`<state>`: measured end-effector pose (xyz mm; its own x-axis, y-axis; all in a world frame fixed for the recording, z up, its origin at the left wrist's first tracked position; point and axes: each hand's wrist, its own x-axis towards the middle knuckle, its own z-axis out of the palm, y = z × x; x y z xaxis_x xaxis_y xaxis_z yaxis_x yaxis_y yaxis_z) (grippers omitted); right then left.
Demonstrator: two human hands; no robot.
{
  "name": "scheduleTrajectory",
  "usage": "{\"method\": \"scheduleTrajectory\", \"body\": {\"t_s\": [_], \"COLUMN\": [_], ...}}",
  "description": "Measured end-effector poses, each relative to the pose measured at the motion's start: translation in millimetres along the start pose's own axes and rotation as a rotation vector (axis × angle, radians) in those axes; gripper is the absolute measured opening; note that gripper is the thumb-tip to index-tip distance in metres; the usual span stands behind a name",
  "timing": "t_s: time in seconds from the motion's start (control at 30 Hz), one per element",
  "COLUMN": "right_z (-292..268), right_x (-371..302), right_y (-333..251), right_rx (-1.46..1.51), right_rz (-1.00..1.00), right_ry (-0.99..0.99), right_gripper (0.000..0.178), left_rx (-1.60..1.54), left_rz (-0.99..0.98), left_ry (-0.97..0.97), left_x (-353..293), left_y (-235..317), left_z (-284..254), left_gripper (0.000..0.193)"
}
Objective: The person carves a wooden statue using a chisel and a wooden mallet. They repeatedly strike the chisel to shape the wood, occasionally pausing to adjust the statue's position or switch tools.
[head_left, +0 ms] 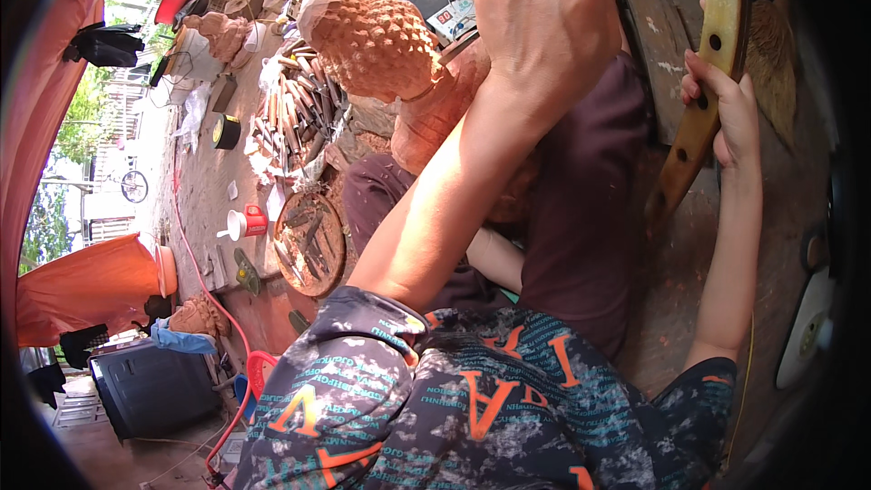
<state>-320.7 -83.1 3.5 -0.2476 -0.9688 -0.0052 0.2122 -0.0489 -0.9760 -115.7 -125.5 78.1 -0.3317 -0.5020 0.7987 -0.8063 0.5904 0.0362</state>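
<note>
A carved reddish-brown wooden figure with a knobbly head (372, 45) lies tilted by my legs, beyond my left forearm. My left hand (553, 23) is raised at the top edge, its fingers curled round a brown thing that the picture cuts off. On the right, my right hand (737, 118) is closed around a long, yellow-brown strip (723, 14) with a row of dark round holes. One finger crosses the strip's face. The strip's upper end runs out of the picture.
Many chisels (304, 109) lie heaped at left, near a round board (318, 283) with blades on it. Close by are a red-and-white mug (247, 222), a black tape roll (227, 132) and a pinkish-red hose (213, 299). Behind the figure sits a device with a display (454, 16).
</note>
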Motion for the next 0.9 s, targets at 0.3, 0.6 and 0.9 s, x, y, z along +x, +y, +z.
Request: {"method": "scheduleTrajectory", "body": {"t_s": [0.3, 0.6, 0.9], "right_z": [13.9, 19.9, 14.7], "right_x": [-5.7, -3.1, 15.6], "right_y": [-2.9, -7.4, -7.5], "right_rx": [-0.031, -0.056, -0.265], "right_rz": [0.006, 0.021, 0.066], "right_ry": [-0.011, -0.055, -0.147], "right_gripper": [0.016, 0.013, 0.027], "left_rx": [0.025, 0.027, 0.171], "left_rz": [0.017, -0.043, -0.145], "left_ry": [0.015, 0.021, -0.058], "left_x": [-1.8, 1.5, -1.1], "left_y": [-3.1, -4.8, -15.5], "left_z": [3.7, 6.2, 18.1], "left_gripper": [0.038, 0.040, 0.049]}}
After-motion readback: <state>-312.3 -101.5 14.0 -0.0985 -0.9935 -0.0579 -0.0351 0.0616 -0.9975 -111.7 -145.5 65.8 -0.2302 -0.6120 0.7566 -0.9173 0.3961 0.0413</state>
